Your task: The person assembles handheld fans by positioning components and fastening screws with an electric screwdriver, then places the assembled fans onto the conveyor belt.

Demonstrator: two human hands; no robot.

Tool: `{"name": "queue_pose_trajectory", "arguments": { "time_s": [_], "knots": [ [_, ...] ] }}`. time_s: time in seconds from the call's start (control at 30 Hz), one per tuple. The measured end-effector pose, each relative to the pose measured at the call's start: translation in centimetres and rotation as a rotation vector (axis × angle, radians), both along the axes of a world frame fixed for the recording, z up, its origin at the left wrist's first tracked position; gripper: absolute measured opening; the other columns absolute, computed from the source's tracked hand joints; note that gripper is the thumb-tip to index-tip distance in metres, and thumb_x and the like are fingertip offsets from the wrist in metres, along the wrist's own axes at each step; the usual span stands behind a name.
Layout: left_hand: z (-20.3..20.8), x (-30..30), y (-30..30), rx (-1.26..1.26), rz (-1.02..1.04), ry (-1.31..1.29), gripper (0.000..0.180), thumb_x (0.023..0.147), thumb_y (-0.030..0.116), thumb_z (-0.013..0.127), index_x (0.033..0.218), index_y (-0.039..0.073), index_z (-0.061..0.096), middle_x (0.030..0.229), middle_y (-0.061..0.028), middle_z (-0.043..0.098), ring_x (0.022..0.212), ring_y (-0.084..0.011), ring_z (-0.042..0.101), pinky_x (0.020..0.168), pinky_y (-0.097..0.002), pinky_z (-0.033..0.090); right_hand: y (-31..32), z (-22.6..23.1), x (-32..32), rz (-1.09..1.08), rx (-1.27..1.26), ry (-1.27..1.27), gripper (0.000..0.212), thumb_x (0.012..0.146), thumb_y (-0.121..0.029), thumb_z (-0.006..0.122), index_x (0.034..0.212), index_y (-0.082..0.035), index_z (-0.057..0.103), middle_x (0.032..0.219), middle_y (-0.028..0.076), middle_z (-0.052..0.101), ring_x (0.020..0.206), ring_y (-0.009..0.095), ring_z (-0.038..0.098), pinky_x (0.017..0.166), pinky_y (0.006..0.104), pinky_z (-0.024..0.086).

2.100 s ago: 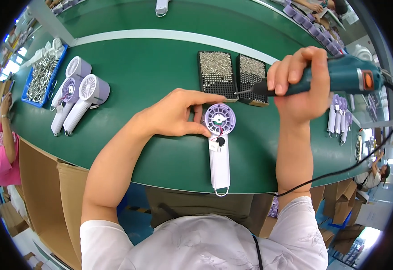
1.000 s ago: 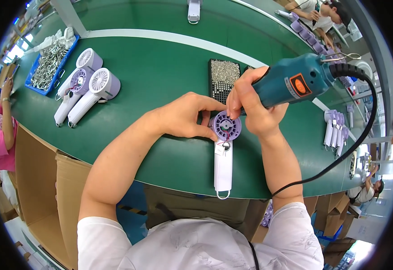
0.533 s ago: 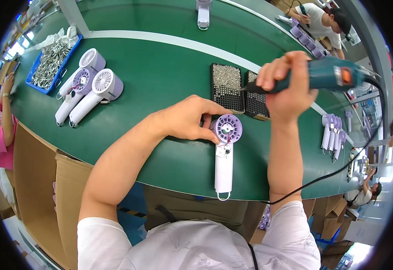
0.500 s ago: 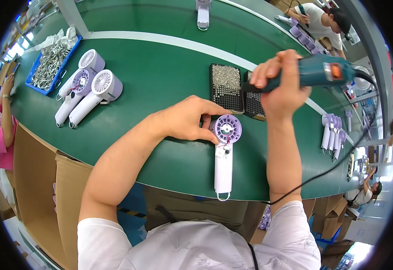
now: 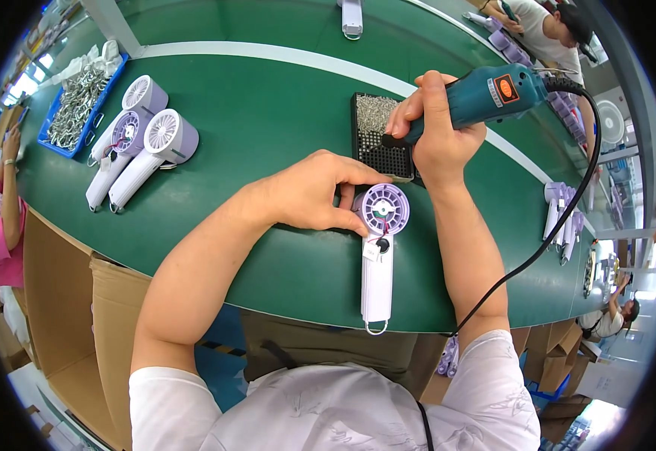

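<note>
My left hand (image 5: 320,194) grips the round purple head of a handheld fan (image 5: 377,282) lying on the green bench. The fan's front is off, so its inner ring, red wire and white tag show; its white handle points toward me, with a wire loop at the end. My right hand (image 5: 448,139) is wrapped round a teal electric screwdriver (image 5: 493,94), raised above the bench. The tool's dark nose is over a black screw tray (image 5: 386,158) full of small silver screws in rows and a heap. Its tip is hidden against the dark tray.
At left stand several purple-white fans (image 5: 136,143) beside a blue bin (image 5: 80,113) of metal carabiner-like clips. More fans (image 5: 561,218) lie at right. The black cord (image 5: 561,233) runs down past my right forearm. A cardboard box (image 5: 65,301) adjoins the bench's left edge. Co-workers sit around.
My right hand has swung the screwdriver left and slightly up, its nose now over the nearer screw tray. My left hand still holds the fan in nearly the same place.
</note>
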State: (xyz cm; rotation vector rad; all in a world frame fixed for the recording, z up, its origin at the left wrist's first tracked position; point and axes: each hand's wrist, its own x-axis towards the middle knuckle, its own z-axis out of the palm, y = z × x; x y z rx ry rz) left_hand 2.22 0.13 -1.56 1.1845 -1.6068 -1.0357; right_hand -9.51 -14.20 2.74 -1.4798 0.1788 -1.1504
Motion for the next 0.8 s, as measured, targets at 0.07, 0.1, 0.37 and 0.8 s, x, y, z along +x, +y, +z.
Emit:
{"name": "queue_pose_trajectory", "arguments": {
  "time_s": [0.07,0.1,0.37,0.8],
  "knots": [
    [0.1,0.0,0.0,0.017,-0.004,0.005,0.069,0.067,0.012,0.091,0.131,0.005,0.065,0.108,-0.0052,0.072,0.065,-0.006,0.06,0.052,-0.0213,0.04,0.1,0.0,0.1,0.004,0.001,-0.002,0.016,0.1,-0.012,0.062,0.1,0.004,0.059,0.063,0.007,0.056,0.047,0.018,0.056,0.046,0.0363,0.05],
    [0.2,0.0,0.0,0.034,-0.008,0.009,0.069,0.067,0.012,0.091,0.131,0.005,0.065,0.109,-0.0052,0.072,0.065,-0.006,0.06,0.052,-0.0212,0.04,0.2,0.0,0.1,0.0,0.008,0.005,0.015,0.1,-0.011,0.062,0.099,0.004,0.059,0.063,0.007,0.056,0.047,0.018,0.056,0.046,0.0359,0.05],
    [0.5,0.0,0.1,0.044,-0.004,0.002,0.069,0.067,0.011,0.091,0.131,0.005,0.065,0.106,-0.0044,0.072,0.066,-0.0059,0.06,0.053,-0.0212,0.041,0.9,0.5,0.9,-0.052,-0.005,0.136,0.019,0.094,-0.013,0.071,0.082,-0.001,0.064,0.058,0.002,0.062,0.049,0.009,0.06,0.047,0.0246,0.047],
    [0.7,-0.1,0.2,-0.073,0.084,-0.109,0.06,0.062,0.019,0.096,0.115,0.004,0.071,0.085,-0.0001,0.07,0.068,-0.0056,0.061,0.051,-0.021,0.043,1.0,1.9,-1.4,-0.067,0.033,0.017,0.015,0.101,-0.011,0.058,0.099,0.004,0.059,0.064,0.007,0.057,0.047,0.019,0.056,0.048,0.0383,0.051]
  ]
}}
